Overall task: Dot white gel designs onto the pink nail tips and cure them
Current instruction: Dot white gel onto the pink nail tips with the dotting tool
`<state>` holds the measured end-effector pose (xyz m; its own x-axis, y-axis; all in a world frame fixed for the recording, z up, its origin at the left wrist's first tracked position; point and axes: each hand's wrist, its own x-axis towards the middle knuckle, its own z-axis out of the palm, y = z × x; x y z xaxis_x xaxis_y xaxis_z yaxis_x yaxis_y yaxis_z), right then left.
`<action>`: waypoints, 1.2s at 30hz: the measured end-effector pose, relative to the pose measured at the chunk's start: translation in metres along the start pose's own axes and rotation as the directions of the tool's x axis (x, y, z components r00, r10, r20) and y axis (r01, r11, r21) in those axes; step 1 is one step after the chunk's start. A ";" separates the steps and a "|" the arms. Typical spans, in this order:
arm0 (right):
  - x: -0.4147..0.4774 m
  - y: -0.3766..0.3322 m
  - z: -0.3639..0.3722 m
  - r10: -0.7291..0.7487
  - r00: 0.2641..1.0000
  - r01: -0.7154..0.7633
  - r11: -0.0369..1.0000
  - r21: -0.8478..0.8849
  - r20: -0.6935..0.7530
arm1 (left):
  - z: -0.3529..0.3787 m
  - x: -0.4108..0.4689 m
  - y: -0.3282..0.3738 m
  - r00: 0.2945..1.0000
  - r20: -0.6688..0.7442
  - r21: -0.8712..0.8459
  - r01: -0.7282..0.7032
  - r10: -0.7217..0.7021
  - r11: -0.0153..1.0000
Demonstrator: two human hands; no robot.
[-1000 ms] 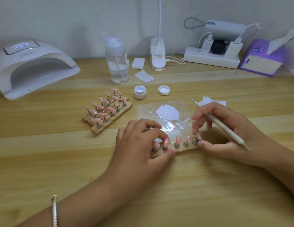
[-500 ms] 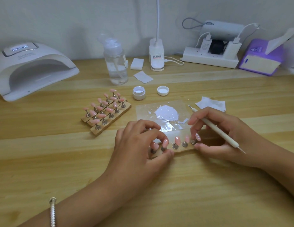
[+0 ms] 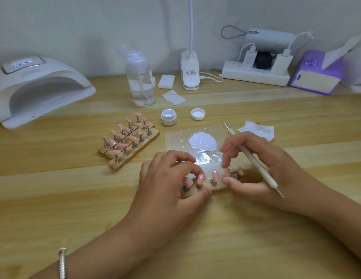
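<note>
1. Bracelet (image 3: 62, 262) on the left wrist, nearest the camera, over the wooden table (image 3: 75, 208).
2. Left hand (image 3: 167, 184): fingers curled, gripping the left end of a wooden holder strip (image 3: 217, 187). Thumb is on its front edge, fingertips arch over the back.
3. The strip lies flat on the table between both hands and carries five pink nail tips (image 3: 215, 175) on metal stubs. No white dots readable on them at this resolution.
4. Right hand (image 3: 262, 168): holds a double-ended dotting tool (image 3: 254, 158) tucked across the fingers. Thumb tip rests on the strip's front edge, index fingertip sits just above the fourth tip.
5. The tool is tilted, one point toward the near right and the other toward the far left. Neither point touches a nail.
6. Just behind the strip: clear palette sheet (image 3: 175, 141) with a puddle of white gel (image 3: 202, 140) and small splatters.
7. Left of the palette: three more holder strips (image 3: 128, 141) side by side, angled, all loaded with pink tips.
8. Right of the palette: crumpled wipe (image 3: 256, 130).
9. Behind the palette: open gel jar (image 3: 168, 117), with its lid (image 3: 198, 114) apart to the right.
10. Farther back: pump bottle (image 3: 140, 81) of clear liquid, flat wipe (image 3: 174, 97), white block (image 3: 166, 81), clip lamp base (image 3: 190, 73).
11. Far left: nail curing lamp (image 3: 34, 87), display lit, mouth facing the table centre, well apart from the tips.
12. Far right, by the wall: power strip (image 3: 256, 74) with chargers, purple tissue box (image 3: 316, 75).
</note>
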<state>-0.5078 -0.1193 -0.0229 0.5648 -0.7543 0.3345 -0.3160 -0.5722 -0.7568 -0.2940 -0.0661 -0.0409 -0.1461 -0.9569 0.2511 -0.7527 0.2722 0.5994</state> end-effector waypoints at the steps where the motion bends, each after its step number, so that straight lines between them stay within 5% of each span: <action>1: 0.000 -0.001 0.001 -0.002 1.000 0.002 1.000 0.010 0.000 | 0.000 0.000 0.000 1.000 0.001 0.000 -0.001 0.001 1.000; 13: -0.001 -0.026 -0.003 -0.064 0.996 0.062 0.998 -0.027 -0.055 | 0.000 0.000 0.001 1.000 -0.007 -0.021 0.015 -0.015 1.000; 18: 0.014 -0.039 -0.003 -0.121 0.990 0.123 0.992 0.025 -0.067 | -0.007 0.001 0.010 0.993 -0.120 -0.240 -0.032 0.003 0.970; 24: 0.035 -0.045 0.006 -0.131 0.991 0.132 0.990 0.057 -0.018 | -0.015 0.003 0.002 0.994 -0.109 -0.578 -0.044 -0.023 0.815; 31: 0.050 -0.036 0.001 -0.081 0.994 0.075 0.994 0.077 0.077 | -0.015 0.003 0.001 0.988 -0.080 -0.682 0.040 -0.128 0.730; 36: 0.048 -0.003 -0.008 0.160 0.958 -0.133 0.983 0.124 -0.239 | -0.014 0.002 0.000 0.963 -0.031 -0.720 0.165 -0.269 0.674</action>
<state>-0.4862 -0.1563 0.0002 0.3082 -0.8907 0.3340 -0.2910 -0.4226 -0.8583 -0.2854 -0.0669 -0.0298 0.0810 -0.9913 0.1040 -0.0700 0.0984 0.9927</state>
